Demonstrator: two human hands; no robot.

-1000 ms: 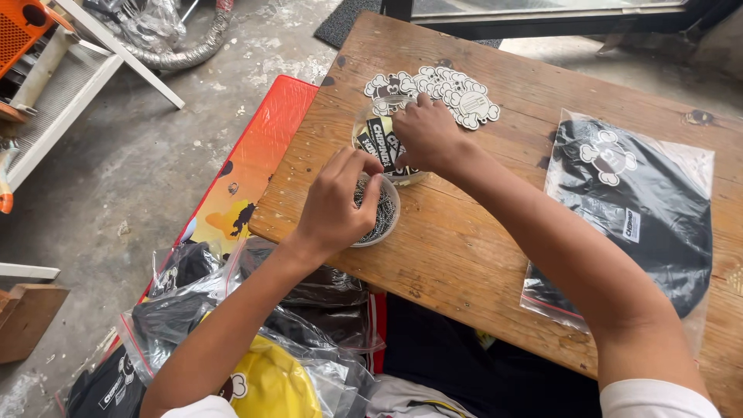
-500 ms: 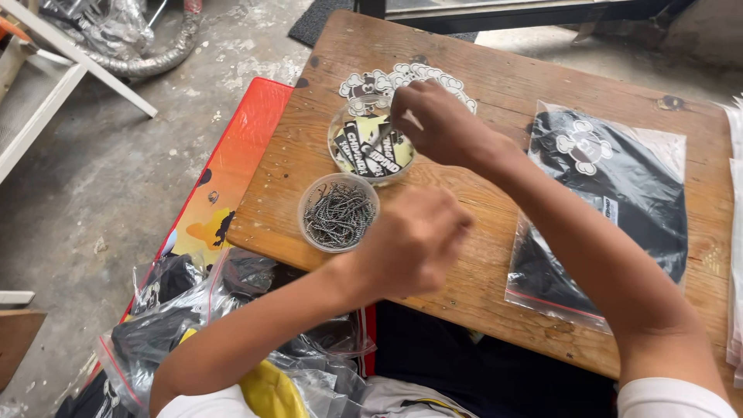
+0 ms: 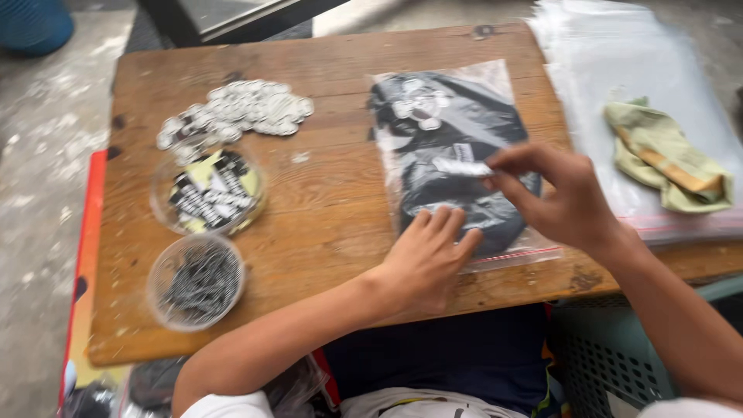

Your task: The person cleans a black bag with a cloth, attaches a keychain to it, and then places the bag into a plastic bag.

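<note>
1. Clear plastic bag (image 3: pixel 457 147) with a black garment inside: lies flat on the wooden table (image 3: pixel 333 209), near the front edge.
2. Left hand (image 3: pixel 426 259): open, fingers spread, palm down on the bag's near corner; grips nothing.
3. Right hand (image 3: pixel 561 193): thumb and fingers pinched on a small pale strip (image 3: pixel 462 166), probably a sticker, just above the bag; blur hides detail.
4. Keep the bag pressed flat under the left hand; lower the strip level, clear of creases.
5. Left of the bag: tub of printed stickers (image 3: pixel 207 192), tub of metal chains (image 3: pixel 197 280), pile of white cut-outs (image 3: pixel 240 116).
6. Right: stack of empty bags (image 3: pixel 619 70) under a green cloth (image 3: pixel 665 155), touching the work area.
</note>
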